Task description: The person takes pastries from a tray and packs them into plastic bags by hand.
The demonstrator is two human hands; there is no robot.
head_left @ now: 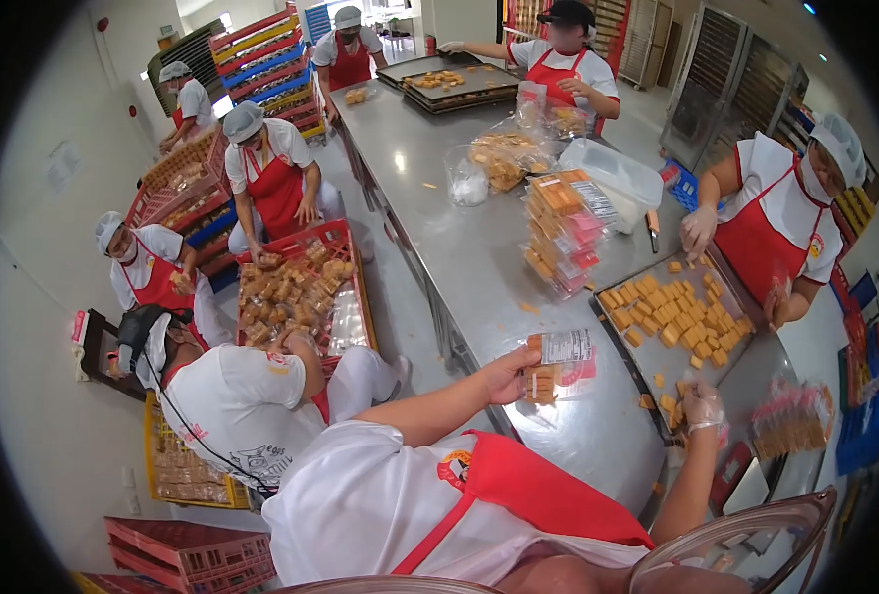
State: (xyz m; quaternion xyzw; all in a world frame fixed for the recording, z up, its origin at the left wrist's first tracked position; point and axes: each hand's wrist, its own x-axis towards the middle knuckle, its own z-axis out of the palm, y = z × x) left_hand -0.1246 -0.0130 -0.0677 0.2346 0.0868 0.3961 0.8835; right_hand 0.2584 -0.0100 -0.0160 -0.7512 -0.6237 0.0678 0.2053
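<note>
My left hand [512, 376] grips a clear, labelled packet [560, 366] of golden-brown biscuit pieces above the steel table. Its label faces up, and pink print shows at the packet's right end. My right hand [704, 407], in a clear plastic glove, is at the near edge of a metal baking tray [621, 348]. Its fingers are curled beside a few biscuit pieces [669, 404]; what they hold, if anything, is too small to make out. Many more small rectangular biscuit pieces [692, 322] are spread over the tray.
A stack of filled packets [563, 238], a clear plastic tub [608, 183] and a knife [653, 230] lie beyond the tray. More packets [794, 421] stand at right. A co-worker's gloved hand [699, 230] reaches over the tray's far side. Others handle packs around a red crate [334, 233].
</note>
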